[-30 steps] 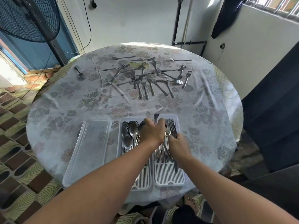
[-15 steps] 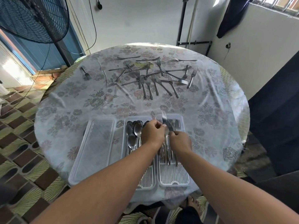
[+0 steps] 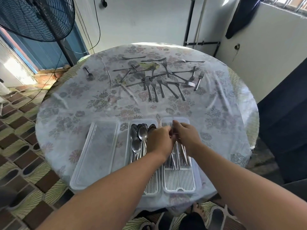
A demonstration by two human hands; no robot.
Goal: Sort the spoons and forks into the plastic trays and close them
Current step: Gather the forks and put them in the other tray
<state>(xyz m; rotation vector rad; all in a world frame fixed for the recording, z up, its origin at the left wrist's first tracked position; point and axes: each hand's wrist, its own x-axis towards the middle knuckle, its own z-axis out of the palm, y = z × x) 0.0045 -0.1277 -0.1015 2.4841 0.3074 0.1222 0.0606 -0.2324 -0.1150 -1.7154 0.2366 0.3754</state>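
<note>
The forks in the right tray [image 3: 178,156] are lying bundled lengthwise on the slatted white insert, tines toward the far end, handles toward the person. Both hands are meeting over the far half of this bundle. The right hand [image 3: 186,136] is curling its fingers down into the forks, its grip narrow and closed round the necks of several of them; how many it is holding cannot be told. The left hand [image 3: 160,140] is reaching across from the neighbouring tray, its fingers bent and touching the same forks just beside the right fingertips; whether its grip is closing on a fork or only pressing against the bundle cannot be told.

The right tray [image 3: 179,181] is standing at the near edge of the desk [image 3: 74,103], touching the left tray [image 3: 151,188] alongside it. The spoons [image 3: 138,138] are lying stacked in the left tray, bowls at the far end, partly hidden under the left wrist. A clear lid [image 3: 96,153] is lying flat just left of the two trays.

Well apart from the hands, on the far half of the flowered cloth, loose forks [image 3: 159,80] are lying scattered and overlapping. One single fork [image 3: 88,73] is lying alone toward the far left edge. A standing fan [image 3: 36,17] is rising behind the desk at the left.
</note>
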